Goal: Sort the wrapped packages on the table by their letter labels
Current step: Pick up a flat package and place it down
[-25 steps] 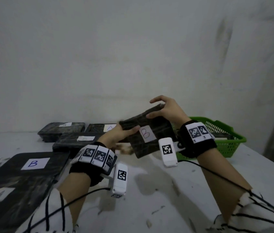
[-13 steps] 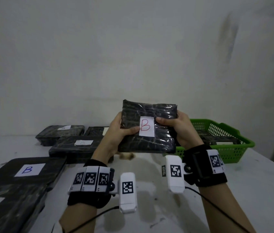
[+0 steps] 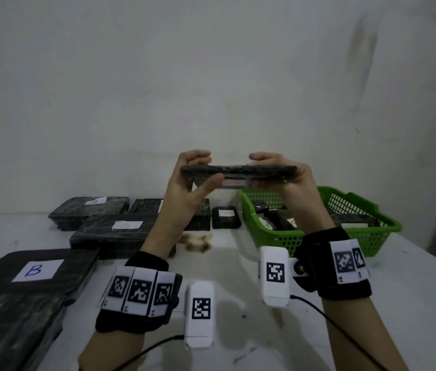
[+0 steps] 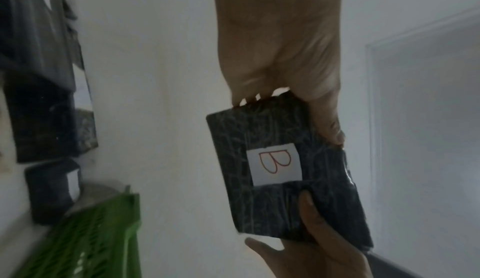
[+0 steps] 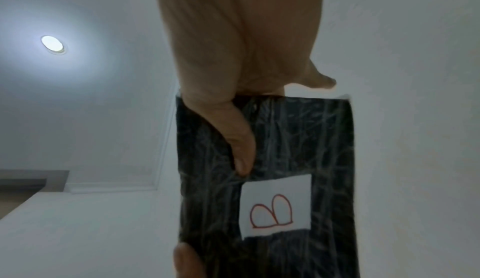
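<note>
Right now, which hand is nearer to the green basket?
Right. The right hand holds its end of the B package directly above the green basket; the left hand grips the other end, off to the basket's left.

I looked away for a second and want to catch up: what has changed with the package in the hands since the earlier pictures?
Both hands raised the B-labelled package and tipped it flat, so the head view sees only its edge; the label faces down toward the wrist cameras. The left hand and right hand still grip opposite ends. The packages on the table and the green basket stayed put.
</note>
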Available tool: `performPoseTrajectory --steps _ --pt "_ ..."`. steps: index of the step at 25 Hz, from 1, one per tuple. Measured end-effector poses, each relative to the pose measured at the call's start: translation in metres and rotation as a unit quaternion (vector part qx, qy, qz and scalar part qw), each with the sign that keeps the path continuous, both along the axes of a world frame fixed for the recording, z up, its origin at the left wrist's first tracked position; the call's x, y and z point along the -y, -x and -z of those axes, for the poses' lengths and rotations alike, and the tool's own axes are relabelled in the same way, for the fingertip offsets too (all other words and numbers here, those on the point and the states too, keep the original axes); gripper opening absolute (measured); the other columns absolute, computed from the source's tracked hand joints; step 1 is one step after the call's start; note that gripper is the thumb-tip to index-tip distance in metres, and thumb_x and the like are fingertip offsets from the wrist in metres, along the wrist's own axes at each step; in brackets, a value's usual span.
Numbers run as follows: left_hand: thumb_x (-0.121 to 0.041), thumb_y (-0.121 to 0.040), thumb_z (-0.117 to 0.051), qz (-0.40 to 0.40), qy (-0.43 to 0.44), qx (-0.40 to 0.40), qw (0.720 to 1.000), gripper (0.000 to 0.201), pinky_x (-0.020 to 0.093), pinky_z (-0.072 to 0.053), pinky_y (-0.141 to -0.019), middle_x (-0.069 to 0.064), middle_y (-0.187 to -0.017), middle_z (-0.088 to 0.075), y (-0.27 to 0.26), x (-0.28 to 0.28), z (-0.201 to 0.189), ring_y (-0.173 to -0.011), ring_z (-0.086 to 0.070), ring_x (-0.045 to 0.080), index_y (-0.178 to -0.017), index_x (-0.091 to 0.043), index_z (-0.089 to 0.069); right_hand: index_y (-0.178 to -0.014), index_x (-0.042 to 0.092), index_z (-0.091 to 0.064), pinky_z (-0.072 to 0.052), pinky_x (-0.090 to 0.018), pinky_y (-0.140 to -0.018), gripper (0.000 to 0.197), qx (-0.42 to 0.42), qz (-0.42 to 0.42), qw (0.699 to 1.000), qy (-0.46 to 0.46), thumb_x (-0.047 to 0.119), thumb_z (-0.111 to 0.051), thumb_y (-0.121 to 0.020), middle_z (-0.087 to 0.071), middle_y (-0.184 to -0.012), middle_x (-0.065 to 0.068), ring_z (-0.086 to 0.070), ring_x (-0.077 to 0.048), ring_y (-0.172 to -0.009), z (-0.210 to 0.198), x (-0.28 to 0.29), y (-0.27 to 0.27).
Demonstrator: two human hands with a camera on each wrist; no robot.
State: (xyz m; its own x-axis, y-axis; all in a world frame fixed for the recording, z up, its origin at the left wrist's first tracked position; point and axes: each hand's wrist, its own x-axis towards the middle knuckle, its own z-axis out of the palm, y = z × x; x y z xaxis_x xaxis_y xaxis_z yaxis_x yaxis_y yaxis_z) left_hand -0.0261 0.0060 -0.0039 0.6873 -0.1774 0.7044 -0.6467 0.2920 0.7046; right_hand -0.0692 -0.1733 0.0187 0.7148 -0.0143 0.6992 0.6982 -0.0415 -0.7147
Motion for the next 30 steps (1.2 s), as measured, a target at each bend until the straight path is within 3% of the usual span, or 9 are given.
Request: performPoseTrajectory --steps 2,4,6,10,18,22,25,27,30 --pt "-0.034 -0.055 -0.083 0.034 0.07 0.026 0.997 0.037 0.022 -0.046 -0.091 -0.014 -0.107 -0.062 0.005 -0.002 -0.003 -0.113 -0.053 0.007 -0.087 -0.04 -0.066 -0.075 0.03 -0.076 -0.048 -0.023 -0.092 0.045 0.037 -0.019 0.999 0.019 -0.013 -0.066 -0.066 -0.063 -0.11 0.007 -0.059 -0.005 -0.107 -0.002 0.001 0.002" --pt "-0.037 -0.046 -0.086 0.07 0.095 0.032 0.992 0.03 0.02 -0.045 -0.091 -0.017 -0.107 -0.065 0.009 -0.007 -0.008 -0.114 -0.054 0.003 -0.071 -0.036 -0.07 -0.08 0.034 -0.075 -0.04 -0.029 -0.103 0.03 0.064 -0.063 0.995 0.04 0.01 -0.077 -0.062 -0.063 -0.117 0.01 -0.052 -0.012 -0.12 -0.003 0.002 0.006" --pt "-0.027 -0.04 -0.087 0.078 0.093 0.044 0.992 0.028 0.017 -0.046 -0.087 -0.017 -0.105 -0.067 0.011 -0.013 -0.012 -0.114 -0.055 0.003 -0.06 -0.031 -0.068 -0.081 0.033 -0.075 -0.041 -0.026 -0.098 0.021 0.085 -0.102 0.99 0.056 0.029 -0.08 -0.06 -0.066 -0.112 0.011 -0.054 -0.014 -0.119 -0.005 0.003 0.011" --pt "-0.012 -0.048 -0.073 0.079 0.062 0.071 0.992 0.02 0.016 -0.048 -0.081 -0.018 -0.103 -0.068 0.013 -0.014 -0.015 -0.11 -0.058 0.001 -0.054 -0.029 -0.064 -0.077 0.029 -0.076 -0.046 -0.02 -0.087 0.016 0.109 -0.098 0.986 0.073 0.032 -0.077 -0.061 -0.073 -0.086 0.013 -0.061 -0.007 -0.104 -0.011 0.007 0.016" --pt "-0.017 -0.063 -0.07 0.06 -0.04 0.147 0.986 0.024 0.015 -0.046 -0.084 -0.005 -0.121 -0.05 0.025 -0.011 -0.019 -0.114 -0.052 -0.003 -0.074 -0.038 -0.073 -0.074 0.03 -0.076 -0.045 -0.023 -0.09 0.011 0.123 -0.089 0.985 0.077 0.035 -0.077 -0.063 -0.073 -0.083 0.014 -0.061 -0.009 -0.1 -0.01 0.015 0.018" --pt "-0.021 -0.06 -0.07 0.011 -0.015 0.131 0.991 0.018 0.016 -0.045 -0.084 -0.011 -0.118 -0.053 0.021 -0.008 -0.017 -0.117 -0.051 0.0 -0.066 -0.038 -0.073 -0.084 0.023 -0.077 -0.036 -0.035 -0.104 0.02 0.067 -0.108 0.991 0.039 0.03 -0.066 -0.07 -0.067 -0.116 -0.003 -0.051 -0.023 -0.124 -0.012 0.011 0.023" --pt "-0.022 -0.06 -0.07 0.004 -0.007 0.12 0.993 0.018 0.016 -0.045 -0.085 -0.011 -0.12 -0.052 0.02 -0.009 -0.017 -0.119 -0.05 0.0 -0.065 -0.038 -0.073 -0.119 0.026 -0.06 -0.028 -0.041 -0.107 0.041 -0.081 0.001 0.996 -0.036 0.039 -0.046 -0.083 -0.045 -0.142 0.0 -0.038 -0.018 -0.133 -0.013 0.006 0.017" --pt "-0.023 -0.061 -0.07 0.007 -0.035 0.123 0.992 0.021 0.017 -0.044 -0.091 -0.01 -0.128 -0.048 0.02 -0.015 -0.018 -0.125 -0.045 0.001 -0.073 -0.04 -0.073 -0.127 0.008 -0.05 -0.046 -0.042 -0.092 0.052 -0.224 -0.046 0.971 -0.075 0.033 -0.054 -0.082 -0.05 -0.129 -0.012 -0.051 -0.026 -0.117 -0.014 0.004 0.012" --pt "-0.034 -0.058 -0.072 0.118 -0.038 0.028 0.992 0.068 0.035 -0.033 -0.109 -0.005 -0.147 -0.034 0.013 -0.025 -0.017 -0.137 -0.031 0.012 -0.123 -0.042 -0.053 -0.115 -0.003 -0.053 -0.058 -0.029 -0.069 0.047 -0.273 -0.122 0.944 -0.137 0.005 -0.053 -0.069 -0.067 -0.093 -0.015 -0.069 -0.02 -0.075 -0.019 0.006 0.015"
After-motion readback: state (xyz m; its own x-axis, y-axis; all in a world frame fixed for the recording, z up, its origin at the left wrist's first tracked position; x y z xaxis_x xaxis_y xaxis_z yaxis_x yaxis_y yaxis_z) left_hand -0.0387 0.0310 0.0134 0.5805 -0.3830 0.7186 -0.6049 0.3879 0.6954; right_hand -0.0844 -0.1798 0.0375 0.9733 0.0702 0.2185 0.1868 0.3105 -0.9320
